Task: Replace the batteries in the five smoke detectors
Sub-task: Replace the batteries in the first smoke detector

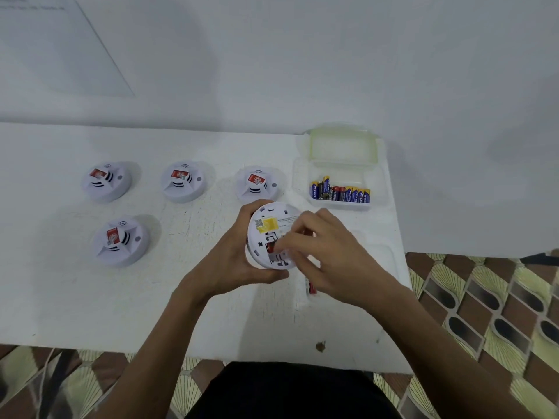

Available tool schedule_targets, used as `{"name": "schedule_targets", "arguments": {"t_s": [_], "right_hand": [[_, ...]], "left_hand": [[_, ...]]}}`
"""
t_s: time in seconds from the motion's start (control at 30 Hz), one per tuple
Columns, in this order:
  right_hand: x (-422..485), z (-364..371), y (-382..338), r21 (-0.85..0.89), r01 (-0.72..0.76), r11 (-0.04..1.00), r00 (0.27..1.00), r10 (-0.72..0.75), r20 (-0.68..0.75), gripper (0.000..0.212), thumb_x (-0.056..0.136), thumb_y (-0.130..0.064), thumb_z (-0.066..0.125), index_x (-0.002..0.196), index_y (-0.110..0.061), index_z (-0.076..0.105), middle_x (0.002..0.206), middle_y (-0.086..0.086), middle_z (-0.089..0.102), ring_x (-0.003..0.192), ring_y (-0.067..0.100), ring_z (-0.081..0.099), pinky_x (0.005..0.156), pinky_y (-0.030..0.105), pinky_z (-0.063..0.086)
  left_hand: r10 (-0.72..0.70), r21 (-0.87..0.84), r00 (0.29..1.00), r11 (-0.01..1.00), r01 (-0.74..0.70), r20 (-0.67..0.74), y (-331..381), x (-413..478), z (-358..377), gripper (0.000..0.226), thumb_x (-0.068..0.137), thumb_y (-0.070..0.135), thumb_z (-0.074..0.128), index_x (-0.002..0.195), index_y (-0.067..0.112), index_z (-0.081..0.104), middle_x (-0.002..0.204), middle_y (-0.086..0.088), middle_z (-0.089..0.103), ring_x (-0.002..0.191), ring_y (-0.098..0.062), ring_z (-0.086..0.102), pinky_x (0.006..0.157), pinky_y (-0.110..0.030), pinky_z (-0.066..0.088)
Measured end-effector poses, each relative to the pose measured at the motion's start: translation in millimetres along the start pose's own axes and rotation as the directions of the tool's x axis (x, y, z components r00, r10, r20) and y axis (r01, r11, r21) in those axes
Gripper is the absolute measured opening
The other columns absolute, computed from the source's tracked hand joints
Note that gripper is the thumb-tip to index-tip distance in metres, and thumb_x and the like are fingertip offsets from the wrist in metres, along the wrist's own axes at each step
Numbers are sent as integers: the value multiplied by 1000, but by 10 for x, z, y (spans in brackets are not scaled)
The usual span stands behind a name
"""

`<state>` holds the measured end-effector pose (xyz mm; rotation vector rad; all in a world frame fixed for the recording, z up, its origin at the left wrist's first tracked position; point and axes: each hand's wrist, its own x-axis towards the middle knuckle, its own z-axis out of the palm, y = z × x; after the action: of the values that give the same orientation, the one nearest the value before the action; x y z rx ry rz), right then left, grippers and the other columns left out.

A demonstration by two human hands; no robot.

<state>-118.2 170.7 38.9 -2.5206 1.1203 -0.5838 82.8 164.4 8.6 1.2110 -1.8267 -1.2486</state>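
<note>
Gripping the upturned smoke detector [269, 228] by its rim in the curled left hand [239, 261] above the table's [90, 297] near right, pinching a red battery [270, 247] in its open bay with bunched fingertips of the right hand [326, 255]: probably mid-swap, next calling for a fresh cell [348, 195] from the far-right box [378, 189].

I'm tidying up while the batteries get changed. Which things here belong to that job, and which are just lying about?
Belongs to the job:
upturned smoke detector, gripped by the left hand, right hand at its back
four more detectors face up
batteries in the open clear box

Just lying about:
pale sheet, top left
brown speck near the table edge
</note>
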Motion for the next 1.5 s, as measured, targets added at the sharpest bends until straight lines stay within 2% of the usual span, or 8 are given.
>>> {"name": "schedule_targets", "arguments": {"t_s": [0.17, 0.33, 0.47, 0.57, 0.73, 0.83, 1.1, 1.5], "right_hand": [[86, -63, 56, -94, 141, 986, 986, -132, 97, 17, 88, -19, 57, 102, -28, 63, 93, -1, 49, 80, 17, 39, 67, 30, 33], [108, -167, 156, -165, 279, 946, 943, -238, 231, 18, 84, -27, 47, 99, -33, 56, 92, -1, 46, 76, 14, 28, 67, 29, 25], [105, -184, 196, -88, 296, 951, 933, -268, 241, 16, 80, -22, 54, 93, -30, 49, 90, 1, 46, 73, 16, 31, 62, 28, 30], [34, -182, 217, 56, 201, 978, 967, -208, 151, 11, 81, -14, 61, 88, -21, 54, 90, -2, 50, 76, 13, 38, 65, 22, 34], [-193, -214, 299, 560, -150, 815, 983, 182, -2, 17, 86, -5, 69, 84, -16, 55, 85, -6, 60, 80, 18, 61, 72, 28, 53], [-355, -176, 379, 677, -289, 677, 922, 386, 8, 16, 86, -1, 68, 84, -6, 53, 81, -1, 64, 77, 17, 67, 70, 22, 53], [-534, 260, 527, 358, -706, 611, 707, 638, 306, 12, 86, -14, 67, 85, -21, 57, 83, -2, 68, 75, 17, 68, 63, 29, 55], [-470, 184, 617, 334, -670, 663, 741, 575, 347, 9, 90, -15, 60, 85, -21, 61, 80, -1, 70, 70, 11, 71, 72, 34, 61]], "left_hand": [[-85, -17, 994, 996, 87, 75, -5, -39, 30, 94, 54, 85, 59, 128, 41, 22, 133, 29, 30, 118, 27, 33, 98, -3, 34], [-71, 43, 988, 997, 66, 137, 17, -25, 109, 93, 60, 78, 63, 135, 43, 20, 130, 49, 32, 125, 15, 36, 99, -4, 31], [-62, 63, 994, 996, 57, 85, 84, 6, 201, 106, 54, 88, 54, 139, 34, 21, 138, 26, 34, 127, 6, 40, 97, 1, 29], [-18, 40, 998, 999, 16, 56, 140, -13, 227, 94, 58, 88, 50, 140, 53, 19, 126, 49, 36, 115, 32, 29, 86, 11, 22], [-43, 84, 998, 996, 40, 34, -11, 13, 213, 95, 64, 55, 79, 141, 34, 27, 136, 19, 43, 128, -17, 44, 104, -39, 44], [-71, 100, 997, 993, 70, 9, -96, -8, 197, 102, 64, 43, 83, 145, 32, 21, 144, 15, 37, 133, -17, 39, 108, -48, 39], [-79, 99, 991, 991, 90, -109, -133, 0, 172, 99, 63, 43, 82, 143, 32, 25, 141, 17, 39, 130, -7, 42, 106, -38, 42], [-92, 79, 984, 991, 104, -151, -127, 32, 240, 100, 60, 41, 84, 142, 35, 26, 139, 15, 41, 129, -9, 43, 104, -43, 44]]}}
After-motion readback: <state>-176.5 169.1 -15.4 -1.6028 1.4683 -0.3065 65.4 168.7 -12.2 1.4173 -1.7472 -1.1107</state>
